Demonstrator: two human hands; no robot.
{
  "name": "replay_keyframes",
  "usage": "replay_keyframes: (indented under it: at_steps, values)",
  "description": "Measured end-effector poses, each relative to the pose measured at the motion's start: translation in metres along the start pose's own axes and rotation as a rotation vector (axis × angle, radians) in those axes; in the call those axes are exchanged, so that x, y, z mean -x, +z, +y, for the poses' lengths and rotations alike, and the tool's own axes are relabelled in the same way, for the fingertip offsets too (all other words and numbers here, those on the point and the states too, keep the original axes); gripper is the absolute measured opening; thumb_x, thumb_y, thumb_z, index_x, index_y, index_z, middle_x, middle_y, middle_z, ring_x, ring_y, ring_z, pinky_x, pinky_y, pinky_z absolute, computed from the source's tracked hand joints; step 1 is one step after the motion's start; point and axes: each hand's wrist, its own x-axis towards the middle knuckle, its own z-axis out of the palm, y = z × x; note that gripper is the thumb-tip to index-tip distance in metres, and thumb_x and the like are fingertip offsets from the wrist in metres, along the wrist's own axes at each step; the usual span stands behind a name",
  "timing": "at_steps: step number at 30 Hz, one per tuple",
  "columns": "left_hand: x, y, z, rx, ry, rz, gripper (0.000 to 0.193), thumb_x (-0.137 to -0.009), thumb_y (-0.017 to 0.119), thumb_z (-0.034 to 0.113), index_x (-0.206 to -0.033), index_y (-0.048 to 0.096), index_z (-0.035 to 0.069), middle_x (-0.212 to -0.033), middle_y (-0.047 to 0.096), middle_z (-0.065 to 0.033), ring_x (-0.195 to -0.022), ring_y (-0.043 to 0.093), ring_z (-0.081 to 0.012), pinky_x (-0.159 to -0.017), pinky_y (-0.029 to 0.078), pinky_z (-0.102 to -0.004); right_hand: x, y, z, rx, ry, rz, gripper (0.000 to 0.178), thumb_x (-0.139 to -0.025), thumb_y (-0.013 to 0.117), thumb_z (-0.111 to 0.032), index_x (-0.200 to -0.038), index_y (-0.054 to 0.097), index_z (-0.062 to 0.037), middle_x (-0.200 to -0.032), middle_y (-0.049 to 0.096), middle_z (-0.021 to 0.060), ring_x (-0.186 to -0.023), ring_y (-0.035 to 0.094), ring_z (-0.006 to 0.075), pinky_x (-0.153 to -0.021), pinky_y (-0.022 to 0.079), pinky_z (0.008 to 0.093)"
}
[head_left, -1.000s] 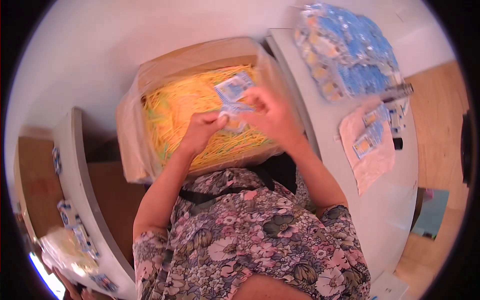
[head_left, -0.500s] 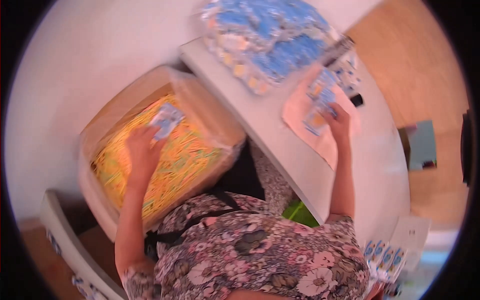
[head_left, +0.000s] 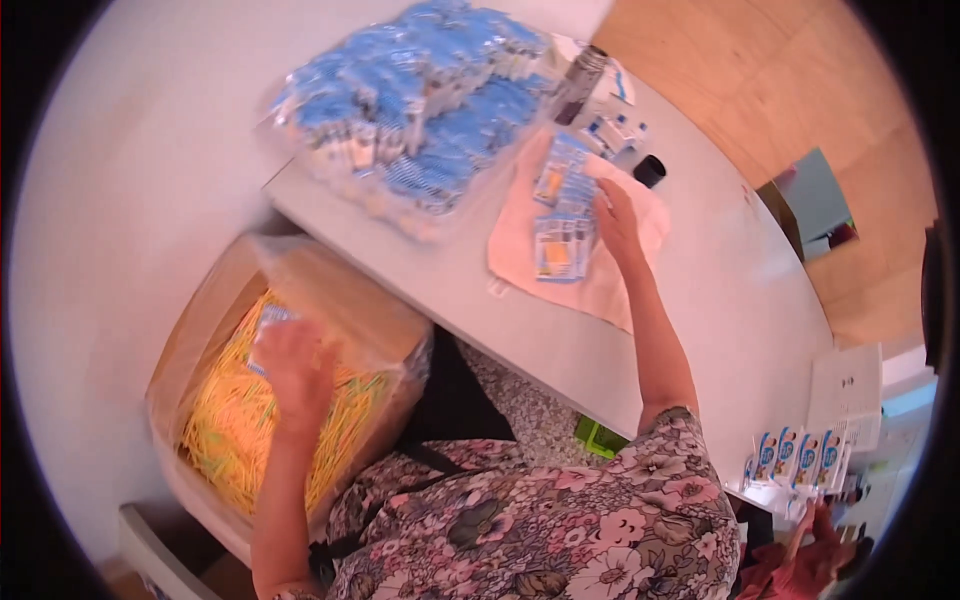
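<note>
At the lower left, the left hand (head_left: 294, 368) is over a box (head_left: 375, 315) of yellow sticks (head_left: 228, 440), by a lone packet (head_left: 273, 318); blur hides whether it grips. Right of the middle, the right hand (head_left: 619, 222) is at the blue packets (head_left: 558, 250) on a pink cloth (head_left: 512, 228); its grip cannot be told either. A light touch should keep them neat.

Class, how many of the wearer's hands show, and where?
2: the left hand is over the cardboard box, the right hand beside blue packets on the pink cloth. Neither is hidden.
</note>
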Motion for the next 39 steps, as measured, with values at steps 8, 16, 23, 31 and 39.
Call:
replay_keyframes:
  at_steps: [8,16,23,31,39]
  values:
    - [-0.101,0.104,0.164,0.450,0.220,-0.254,0.064,-0.066,0.077,0.021,-0.123,0.052,0.005,-0.112,0.054,-0.0076,-0.105,0.045,-0.0277,-0.081,0.030,-0.0430,-0.035,-0.004,-0.014,0.008,0.225,-0.204,0.033,-0.085,0.053,-0.021,-0.105,0.062,0.0041,-0.097,0.063,0.0272,-0.094,0.059,0.0398,-0.083,0.046,0.0418]
    - [-0.136,0.178,0.198,0.333,0.093,-0.363,0.087,-0.067,0.079,0.028,-0.138,0.035,0.004,-0.117,0.050,-0.0082,-0.112,0.039,-0.0278,-0.084,0.028,-0.0438,-0.046,-0.007,-0.005,0.190,0.026,-0.311,0.018,-0.082,0.063,-0.016,-0.092,0.065,-0.0004,-0.082,0.062,0.0128,-0.078,0.059,0.0246,-0.070,0.046,0.0366]
    - [-0.138,0.183,0.206,0.438,0.117,-0.356,0.097,-0.061,0.082,0.020,-0.142,0.030,0.005,-0.123,0.049,-0.0094,-0.117,0.039,-0.0290,-0.087,0.027,-0.0436,-0.025,-0.035,-0.022,-0.658,0.450,-0.546,0.043,-0.078,0.074,-0.019,-0.115,0.056,-0.0046,-0.097,0.059,0.0016,-0.092,0.057,0.0144,-0.076,0.047,0.0318]
    - [-0.150,0.182,0.210,0.640,-0.116,-0.359,0.120,-0.051,0.088,0.018,-0.146,0.016,0.004,-0.132,0.043,-0.0106,-0.122,0.039,-0.0288,-0.093,0.026,-0.0439,0.001,-0.026,-0.050,-0.771,0.421,-0.611,0.087,-0.060,0.085,-0.011,-0.134,0.040,-0.0027,-0.120,0.057,0.0092,-0.113,0.053,0.0162,-0.097,0.042,0.0304]
    - [-0.203,0.173,0.207,1.004,-0.035,-0.392,0.119,-0.052,0.084,0.007,-0.147,0.013,0.004,-0.131,0.044,-0.0187,-0.118,0.048,-0.0297,-0.095,0.037,-0.0408,-0.035,-0.042,-0.073,-0.939,0.405,-0.459,0.067,-0.066,0.082,-0.011,-0.125,0.051,-0.0033,-0.112,0.062,0.0048,-0.102,0.058,0.0136,-0.091,0.047,0.0283]
